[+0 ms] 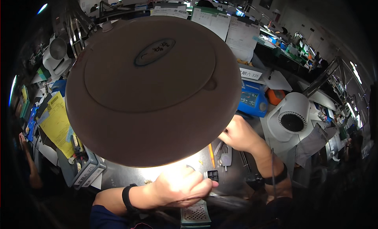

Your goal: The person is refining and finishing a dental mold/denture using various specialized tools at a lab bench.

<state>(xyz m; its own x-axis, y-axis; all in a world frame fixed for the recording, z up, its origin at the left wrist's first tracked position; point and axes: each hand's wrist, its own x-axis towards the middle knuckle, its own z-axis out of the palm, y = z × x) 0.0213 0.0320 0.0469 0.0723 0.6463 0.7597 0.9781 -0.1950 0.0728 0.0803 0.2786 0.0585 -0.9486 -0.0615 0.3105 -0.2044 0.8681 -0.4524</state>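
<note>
My left hand (pixel 179 186) is closed in a fist over the bench, brightly lit. Whatever it holds, if anything, is hidden by its own fingers. Right beside its knuckles lies a small black block with square compartments (pixel 213 175). My right hand (pixel 239 133) is up at the right rim of a large round lamp head (pixel 157 87), its fingers curled. The lamp covers the fingertips, so what they grip cannot be made out. Below the right hand are an orange pencil-like stick (pixel 212 156) and a small grey device (pixel 226 158).
The lamp head blocks much of the bench. A blue device with a screen (pixel 252 99) and a white fan (pixel 291 114) stand at right. Grey bins (pixel 90 170) and a yellow sheet (pixel 57 120) are at left. A perforated pad (pixel 195 214) sits at the front edge.
</note>
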